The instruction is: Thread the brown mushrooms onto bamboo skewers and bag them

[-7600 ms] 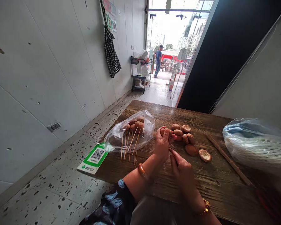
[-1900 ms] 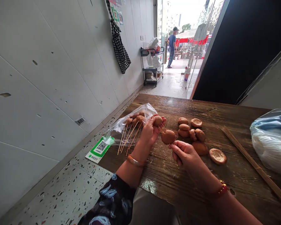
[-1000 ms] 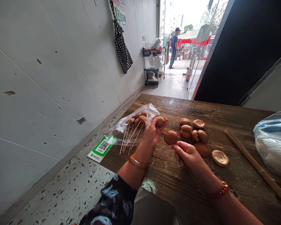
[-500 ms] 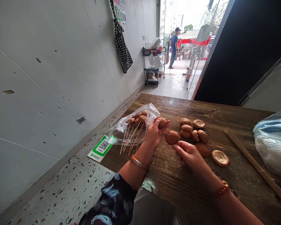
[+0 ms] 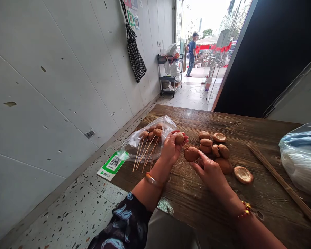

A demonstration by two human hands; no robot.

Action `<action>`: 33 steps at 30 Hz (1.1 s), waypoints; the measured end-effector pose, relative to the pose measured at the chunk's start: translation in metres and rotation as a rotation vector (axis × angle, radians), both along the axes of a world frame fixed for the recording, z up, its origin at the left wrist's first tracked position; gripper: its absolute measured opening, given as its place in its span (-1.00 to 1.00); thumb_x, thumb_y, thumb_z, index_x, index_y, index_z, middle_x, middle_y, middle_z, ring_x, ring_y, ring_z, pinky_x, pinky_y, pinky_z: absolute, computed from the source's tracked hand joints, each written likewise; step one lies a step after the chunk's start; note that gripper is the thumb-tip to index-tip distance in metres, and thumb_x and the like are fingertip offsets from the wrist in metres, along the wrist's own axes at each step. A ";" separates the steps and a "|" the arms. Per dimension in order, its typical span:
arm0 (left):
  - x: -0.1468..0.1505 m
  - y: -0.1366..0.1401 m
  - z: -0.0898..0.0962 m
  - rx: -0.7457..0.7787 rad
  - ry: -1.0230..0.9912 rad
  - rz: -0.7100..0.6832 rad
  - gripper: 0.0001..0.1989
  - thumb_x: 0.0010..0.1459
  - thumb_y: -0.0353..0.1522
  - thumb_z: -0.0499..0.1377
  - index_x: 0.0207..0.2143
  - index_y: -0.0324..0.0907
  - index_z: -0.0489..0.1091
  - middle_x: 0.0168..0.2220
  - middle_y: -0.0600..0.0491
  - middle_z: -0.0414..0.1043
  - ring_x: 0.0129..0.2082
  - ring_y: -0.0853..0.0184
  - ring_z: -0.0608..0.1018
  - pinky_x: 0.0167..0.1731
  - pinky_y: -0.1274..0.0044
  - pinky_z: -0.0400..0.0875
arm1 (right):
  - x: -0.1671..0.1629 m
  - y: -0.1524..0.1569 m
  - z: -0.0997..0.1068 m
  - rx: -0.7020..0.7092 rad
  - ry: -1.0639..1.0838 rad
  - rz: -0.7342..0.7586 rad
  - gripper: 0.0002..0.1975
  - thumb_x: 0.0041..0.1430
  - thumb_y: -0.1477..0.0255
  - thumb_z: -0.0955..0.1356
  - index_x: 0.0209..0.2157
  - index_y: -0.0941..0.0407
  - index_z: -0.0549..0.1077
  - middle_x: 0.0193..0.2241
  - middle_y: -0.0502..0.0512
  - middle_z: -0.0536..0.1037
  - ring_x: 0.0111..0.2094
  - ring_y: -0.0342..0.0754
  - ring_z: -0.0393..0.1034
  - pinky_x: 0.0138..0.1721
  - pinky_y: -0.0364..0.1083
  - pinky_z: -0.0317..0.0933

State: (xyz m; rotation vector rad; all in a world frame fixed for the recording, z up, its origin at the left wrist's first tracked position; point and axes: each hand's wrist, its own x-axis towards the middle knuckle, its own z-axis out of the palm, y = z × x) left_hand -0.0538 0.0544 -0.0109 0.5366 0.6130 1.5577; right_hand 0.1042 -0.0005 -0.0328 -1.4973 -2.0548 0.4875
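Observation:
My left hand (image 5: 171, 149) grips a small brown mushroom (image 5: 179, 138) threaded on a thin bamboo skewer. A second, larger mushroom (image 5: 191, 154) sits lower on the same skewer, between the two hands. My right hand (image 5: 209, 170) touches that larger mushroom with its fingertips and seems to hold the skewer below it. Both hands hover just above the wooden table (image 5: 222, 121). Several loose mushrooms (image 5: 213, 148) lie on the table right of the hands, one turned gill-side up (image 5: 243, 174).
A clear plastic bag (image 5: 145, 140) with finished mushroom skewers lies left of my hands. A bundle of bare skewers (image 5: 280, 181) and a plastic-covered basket (image 5: 302, 157) are at the right. A QR-code card (image 5: 111, 164) sits at the table's left corner. A person (image 5: 191, 52) stands outside the doorway.
The right hand has pushed the larger mushroom up the skewer toward the smaller one. Its fingers have shifted from pinching the stick to resting against the mushroom.

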 end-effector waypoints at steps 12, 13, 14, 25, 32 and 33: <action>0.005 -0.003 0.001 0.022 0.016 0.057 -0.77 0.16 -0.27 0.22 -0.20 -0.20 0.31 -0.31 0.02 0.45 -0.36 0.38 0.53 -0.13 0.38 0.43 | -0.003 -0.006 0.005 0.031 -0.170 -0.038 -0.45 0.33 0.22 0.18 0.26 0.20 0.21 -0.19 0.32 0.63 -0.15 0.21 0.54 -0.23 0.02 0.36; 0.005 -0.003 0.001 0.027 0.018 0.066 -0.76 0.14 -0.27 0.23 -0.21 -0.20 0.30 -0.32 0.03 0.45 -0.37 0.40 0.53 -0.13 0.38 0.43 | -0.003 -0.006 0.005 0.032 -0.175 -0.037 -0.45 0.33 0.22 0.18 0.25 0.20 0.21 -0.19 0.32 0.63 -0.16 0.20 0.54 -0.24 0.02 0.36; 0.006 -0.003 0.000 0.031 0.018 0.075 -0.75 0.13 -0.27 0.25 -0.22 -0.20 0.30 -0.33 0.05 0.44 -0.38 0.40 0.53 -0.13 0.39 0.43 | -0.003 -0.007 0.005 0.031 -0.179 -0.036 -0.44 0.33 0.21 0.18 0.26 0.20 0.21 -0.19 0.31 0.63 -0.16 0.20 0.55 -0.25 0.01 0.36; 0.014 -0.004 -0.004 0.036 0.015 0.099 -0.77 0.10 -0.35 0.27 -0.22 -0.21 0.31 -0.35 0.06 0.45 -0.35 0.43 0.52 -0.06 0.40 0.41 | -0.005 -0.007 0.005 0.028 -0.163 -0.040 -0.45 0.33 0.24 0.20 0.26 0.22 0.20 -0.21 0.33 0.63 -0.18 0.21 0.55 -0.26 0.01 0.36; 0.018 -0.007 -0.007 0.019 0.012 0.092 -0.76 0.09 -0.36 0.27 -0.22 -0.21 0.31 -0.37 0.08 0.44 -0.35 0.42 0.53 -0.04 0.39 0.41 | -0.005 -0.005 0.002 0.016 -0.113 -0.022 -0.45 0.33 0.24 0.20 0.23 0.27 0.23 -0.21 0.37 0.63 -0.14 0.23 0.54 -0.20 0.01 0.36; 0.018 -0.007 -0.008 0.018 0.012 0.091 -0.75 0.08 -0.36 0.28 -0.22 -0.21 0.31 -0.37 0.08 0.44 -0.35 0.42 0.54 -0.05 0.39 0.41 | -0.005 -0.005 0.002 0.018 -0.104 -0.024 -0.44 0.33 0.24 0.20 0.23 0.27 0.23 -0.21 0.37 0.63 -0.13 0.23 0.54 -0.19 0.02 0.36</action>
